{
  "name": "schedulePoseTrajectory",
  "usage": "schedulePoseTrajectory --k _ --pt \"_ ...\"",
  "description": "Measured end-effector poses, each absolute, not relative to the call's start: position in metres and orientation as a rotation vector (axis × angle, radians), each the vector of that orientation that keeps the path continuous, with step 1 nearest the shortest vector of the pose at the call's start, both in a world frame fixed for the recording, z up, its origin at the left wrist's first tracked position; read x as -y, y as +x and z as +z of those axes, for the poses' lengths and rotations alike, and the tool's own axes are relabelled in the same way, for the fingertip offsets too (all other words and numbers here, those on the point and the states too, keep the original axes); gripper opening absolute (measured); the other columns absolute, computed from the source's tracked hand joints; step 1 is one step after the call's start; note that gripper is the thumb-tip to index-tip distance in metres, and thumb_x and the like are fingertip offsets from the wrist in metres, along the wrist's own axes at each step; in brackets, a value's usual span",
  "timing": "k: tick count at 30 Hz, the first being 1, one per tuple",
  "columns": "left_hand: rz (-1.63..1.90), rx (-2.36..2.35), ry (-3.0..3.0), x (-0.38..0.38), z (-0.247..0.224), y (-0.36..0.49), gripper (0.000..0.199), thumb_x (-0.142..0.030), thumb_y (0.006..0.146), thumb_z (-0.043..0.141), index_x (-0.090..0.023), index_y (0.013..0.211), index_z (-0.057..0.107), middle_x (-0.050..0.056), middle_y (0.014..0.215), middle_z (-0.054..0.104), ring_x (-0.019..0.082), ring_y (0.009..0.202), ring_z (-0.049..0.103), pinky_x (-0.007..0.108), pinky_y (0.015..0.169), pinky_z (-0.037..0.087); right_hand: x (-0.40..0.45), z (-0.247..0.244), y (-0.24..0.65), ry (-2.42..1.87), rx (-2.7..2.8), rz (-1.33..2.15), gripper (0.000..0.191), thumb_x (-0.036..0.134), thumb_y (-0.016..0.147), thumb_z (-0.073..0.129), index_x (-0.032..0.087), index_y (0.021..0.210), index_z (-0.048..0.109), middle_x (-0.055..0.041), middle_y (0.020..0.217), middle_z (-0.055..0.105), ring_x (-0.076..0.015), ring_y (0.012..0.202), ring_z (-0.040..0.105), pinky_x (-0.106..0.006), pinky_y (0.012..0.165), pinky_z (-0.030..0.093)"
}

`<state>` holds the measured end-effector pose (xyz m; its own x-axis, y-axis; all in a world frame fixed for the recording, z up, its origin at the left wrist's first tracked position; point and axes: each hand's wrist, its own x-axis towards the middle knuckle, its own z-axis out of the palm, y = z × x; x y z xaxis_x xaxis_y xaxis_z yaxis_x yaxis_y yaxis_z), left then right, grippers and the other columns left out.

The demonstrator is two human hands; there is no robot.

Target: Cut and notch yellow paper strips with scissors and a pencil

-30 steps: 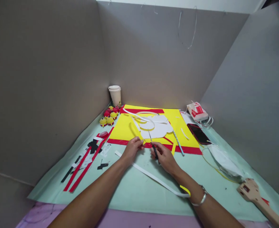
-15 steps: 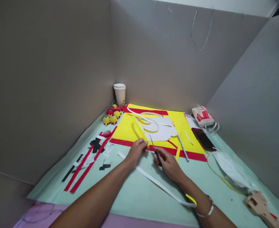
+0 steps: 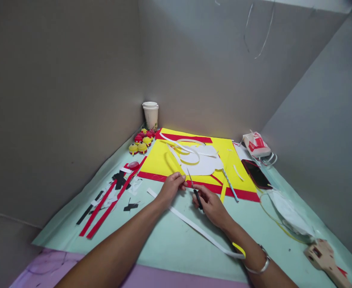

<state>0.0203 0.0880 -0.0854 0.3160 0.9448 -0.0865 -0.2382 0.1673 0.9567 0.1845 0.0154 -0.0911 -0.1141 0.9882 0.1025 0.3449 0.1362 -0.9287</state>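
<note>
In my right hand is a pair of black-handled scissors, blades pointing up and away from me. Just left of it, my left hand pinches the near end of a yellow paper strip. The scissor blades lie close to those fingertips; whether they touch the strip I cannot tell. Behind both hands is a yellow sheet with red bands, bearing a white cloud-shaped paper and curled strips. A long white strip passes below my hands, its yellow-backed end curling by my right wrist.
Red strips and black scraps lie at left, near red and yellow balls and a paper cup. Along the right are a phone, a white mask, and a beige tool. Grey walls enclose the table.
The view has shifted slightly, so everything sits a little higher in the picture. Both hands keep nearly the same pose, the scissors beside the yellow strip.
</note>
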Motion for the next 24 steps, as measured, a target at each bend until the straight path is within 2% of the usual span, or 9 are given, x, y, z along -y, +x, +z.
schedulePoseTrajectory --k 18,24 --pt "1.020 -0.839 1.065 -0.0894 -0.0870 0.0198 0.023 -0.034 0.077 0.066 -0.019 0.068 0.050 -0.001 0.063 0.060 0.010 0.056 0.052 0.023 0.060 0.040 -0.0105 -0.0843 0.1850 -1.393 1.648 0.930 0.037 0.033 0.085 0.058 0.018 0.118 0.062 -0.0004 0.075 0.060 -0.0160 0.066 0.054 -0.028 0.062 0.045" --pt "1.015 -0.826 1.095 -0.0901 -0.0882 0.0193 0.023 -0.033 0.076 0.067 -0.018 0.068 0.052 -0.001 0.064 0.060 0.011 0.057 0.052 0.023 0.061 0.040 -0.0106 -0.0835 0.1860 -1.389 1.676 0.868 0.038 0.033 0.085 0.061 0.018 0.120 0.062 -0.0039 0.087 0.068 -0.0178 0.076 0.060 -0.030 0.072 0.049"
